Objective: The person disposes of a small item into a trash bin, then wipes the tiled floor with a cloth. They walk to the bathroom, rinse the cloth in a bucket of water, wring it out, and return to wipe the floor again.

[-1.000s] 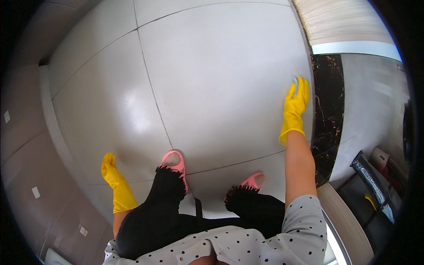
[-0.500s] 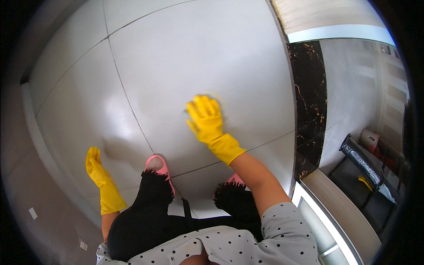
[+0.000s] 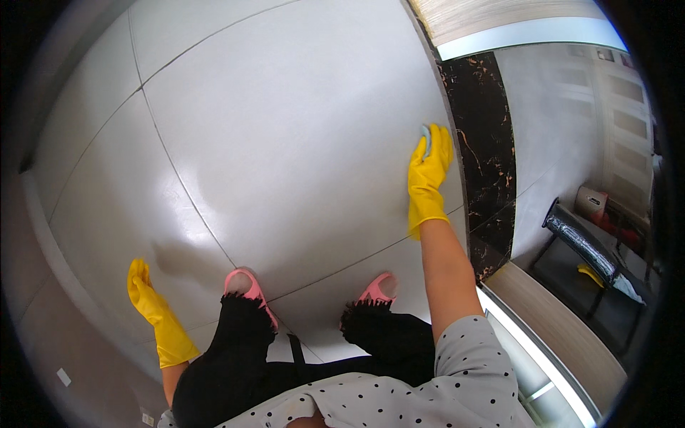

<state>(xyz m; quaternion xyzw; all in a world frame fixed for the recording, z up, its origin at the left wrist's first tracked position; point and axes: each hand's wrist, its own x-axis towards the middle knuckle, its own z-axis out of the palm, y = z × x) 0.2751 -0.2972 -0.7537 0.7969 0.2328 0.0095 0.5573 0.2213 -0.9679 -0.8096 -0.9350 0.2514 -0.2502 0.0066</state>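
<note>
Out from the middle of the floor, your right hand [image 3: 431, 164] has swung toward 2 o'clock since half a second ago and now lies just beside the dark marble border [image 3: 485, 150]. Its gloved fingers are held together, and they and the thumb close around a pale blue-grey pad [image 3: 427, 141]; you see only its edge, so you cannot tell whether it is sponge or folded cloth. Your left hand [image 3: 143, 285] is out between 8 and 9 o'clock, fingers together and slightly curled; you cannot tell whether its palm hides anything or whether it touches the floor. Both wear yellow rubber gloves.

Beneath you spread large, glossy grey floor tiles [image 3: 292, 135], divided by thin dark joints, with white glare between 8 and 9 o'clock. Your pink slippers stand at 8 [image 3: 258, 294] and 5 o'clock [image 3: 371, 291]. A brownish wall [image 3: 28, 271] curves along 8 to 9 o'clock, carrying a small white plate [image 3: 64, 376].

At 1 o'clock is a wood-grain panel [image 3: 492, 18] with white edging. Black, orange-veined, the marble runs down the right side. Just past 3 o'clock, a shiny black plastic roll [image 3: 581, 242] lies near a small yellow item [image 3: 591, 274]; a pale wood board [image 3: 564, 321] sits at 4.
</note>
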